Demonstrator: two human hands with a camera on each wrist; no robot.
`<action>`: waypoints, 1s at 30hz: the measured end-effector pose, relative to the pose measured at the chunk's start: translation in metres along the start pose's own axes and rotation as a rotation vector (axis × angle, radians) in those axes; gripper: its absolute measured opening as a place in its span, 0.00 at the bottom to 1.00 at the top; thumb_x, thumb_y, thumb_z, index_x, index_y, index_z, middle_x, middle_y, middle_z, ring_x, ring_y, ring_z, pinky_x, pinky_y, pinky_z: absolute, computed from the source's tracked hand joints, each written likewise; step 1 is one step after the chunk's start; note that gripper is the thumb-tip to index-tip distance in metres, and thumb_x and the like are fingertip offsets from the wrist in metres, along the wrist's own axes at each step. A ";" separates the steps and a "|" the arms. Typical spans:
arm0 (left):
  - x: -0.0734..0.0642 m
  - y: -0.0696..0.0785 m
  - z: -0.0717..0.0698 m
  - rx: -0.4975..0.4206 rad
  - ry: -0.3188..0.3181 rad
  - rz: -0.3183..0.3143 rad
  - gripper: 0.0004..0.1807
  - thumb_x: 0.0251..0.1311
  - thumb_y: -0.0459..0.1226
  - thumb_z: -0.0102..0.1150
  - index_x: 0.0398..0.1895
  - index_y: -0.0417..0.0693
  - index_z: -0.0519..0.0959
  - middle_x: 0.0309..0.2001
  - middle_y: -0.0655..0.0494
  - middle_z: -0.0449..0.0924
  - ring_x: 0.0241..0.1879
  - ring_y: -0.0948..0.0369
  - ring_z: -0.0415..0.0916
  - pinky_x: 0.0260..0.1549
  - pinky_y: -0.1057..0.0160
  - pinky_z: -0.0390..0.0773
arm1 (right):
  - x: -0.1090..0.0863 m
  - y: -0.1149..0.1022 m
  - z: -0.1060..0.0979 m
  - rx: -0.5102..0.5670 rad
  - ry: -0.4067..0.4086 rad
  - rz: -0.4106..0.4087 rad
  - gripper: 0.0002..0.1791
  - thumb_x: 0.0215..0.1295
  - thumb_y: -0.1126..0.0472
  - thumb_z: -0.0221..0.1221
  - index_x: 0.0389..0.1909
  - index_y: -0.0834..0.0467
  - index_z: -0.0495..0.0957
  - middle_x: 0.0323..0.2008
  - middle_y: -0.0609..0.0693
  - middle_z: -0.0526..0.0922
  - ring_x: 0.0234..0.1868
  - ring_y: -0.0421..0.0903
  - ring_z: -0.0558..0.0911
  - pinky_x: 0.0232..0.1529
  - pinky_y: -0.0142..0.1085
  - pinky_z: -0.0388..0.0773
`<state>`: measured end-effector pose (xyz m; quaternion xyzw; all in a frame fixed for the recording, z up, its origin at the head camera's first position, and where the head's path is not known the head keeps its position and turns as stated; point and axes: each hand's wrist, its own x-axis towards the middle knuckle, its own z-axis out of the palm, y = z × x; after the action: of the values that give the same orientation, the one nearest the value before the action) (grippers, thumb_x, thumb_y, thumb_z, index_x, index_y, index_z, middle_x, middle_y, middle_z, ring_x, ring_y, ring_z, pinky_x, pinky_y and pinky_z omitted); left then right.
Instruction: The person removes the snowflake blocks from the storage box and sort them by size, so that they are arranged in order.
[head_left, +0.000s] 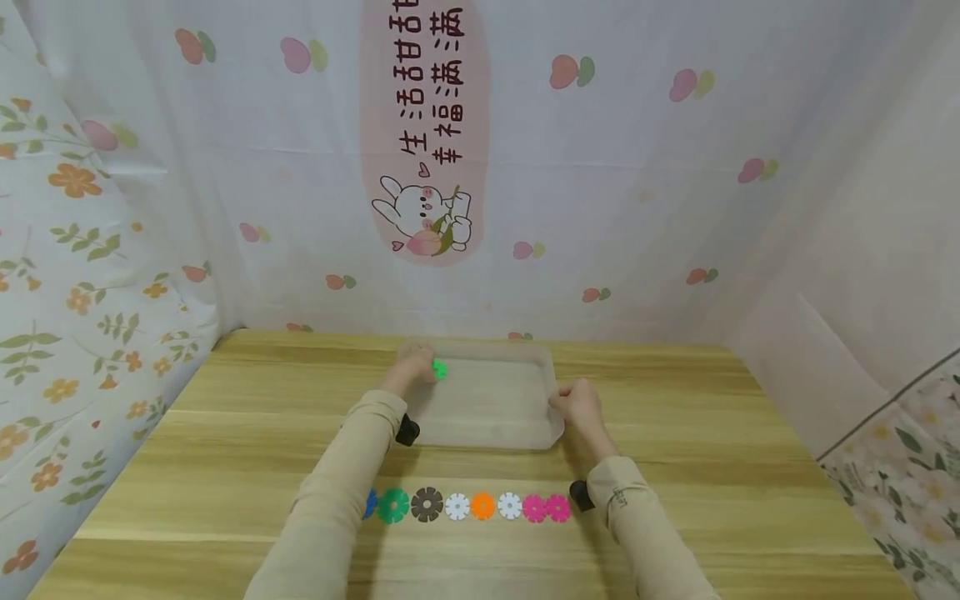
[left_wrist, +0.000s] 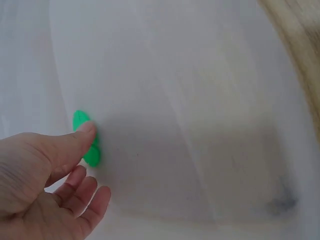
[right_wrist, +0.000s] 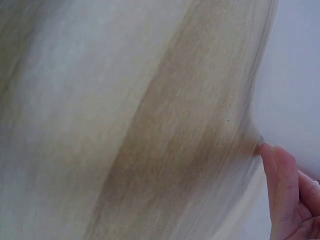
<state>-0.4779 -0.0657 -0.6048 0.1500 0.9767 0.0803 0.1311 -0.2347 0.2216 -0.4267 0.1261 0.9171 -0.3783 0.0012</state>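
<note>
My left hand pinches a bright green notched plastic disc between thumb and fingers, over the left part of a translucent white plastic tray. The disc stands edge-on in the left wrist view, close over the tray floor; the other fingers of that hand are loosely bent. At the tray's right side, my right hand holds the rim with thumb and fingertip. The right wrist view has these fingertips right at the tray's edge.
Nearer than the tray, a row of notched discs lies on the wooden table: a dark green one, a brown one, an orange one, white and pink ones, and a blue one partly behind my left sleeve. Printed cloth hangs behind.
</note>
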 end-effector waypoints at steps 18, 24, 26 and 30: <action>-0.158 0.109 -0.118 -0.218 -0.064 0.074 0.28 0.56 0.46 0.56 0.56 0.42 0.65 0.56 0.43 0.66 0.56 0.51 0.63 0.56 0.54 0.66 | -0.002 -0.003 -0.001 -0.009 0.005 -0.015 0.13 0.49 0.69 0.55 0.07 0.62 0.71 0.08 0.42 0.64 0.12 0.37 0.64 0.13 0.26 0.61; -0.140 0.115 -0.109 -0.272 -0.080 -0.007 0.20 0.54 0.41 0.61 0.46 0.42 0.70 0.49 0.45 0.65 0.51 0.52 0.60 0.51 0.56 0.67 | -0.004 -0.004 0.000 -0.003 0.004 -0.021 0.15 0.49 0.69 0.56 0.07 0.60 0.70 0.07 0.41 0.65 0.10 0.36 0.64 0.13 0.25 0.61; -0.152 0.126 -0.123 -0.269 -0.105 -0.044 0.18 0.51 0.37 0.63 0.43 0.40 0.70 0.47 0.44 0.65 0.50 0.50 0.60 0.49 0.55 0.68 | -0.003 -0.004 0.000 -0.008 0.007 -0.014 0.13 0.49 0.68 0.56 0.08 0.62 0.72 0.09 0.43 0.68 0.11 0.37 0.66 0.13 0.26 0.63; -0.064 0.086 -0.054 -0.206 -0.067 -0.004 0.21 0.44 0.45 0.69 0.38 0.45 0.72 0.43 0.46 0.64 0.47 0.49 0.59 0.43 0.55 0.68 | -0.002 -0.004 0.000 -0.011 0.009 0.000 0.08 0.50 0.68 0.56 0.17 0.67 0.79 0.14 0.47 0.74 0.13 0.38 0.69 0.14 0.26 0.66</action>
<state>-0.4111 -0.0111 -0.5213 0.1364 0.9586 0.1751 0.1786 -0.2337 0.2186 -0.4235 0.1276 0.9192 -0.3725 -0.0021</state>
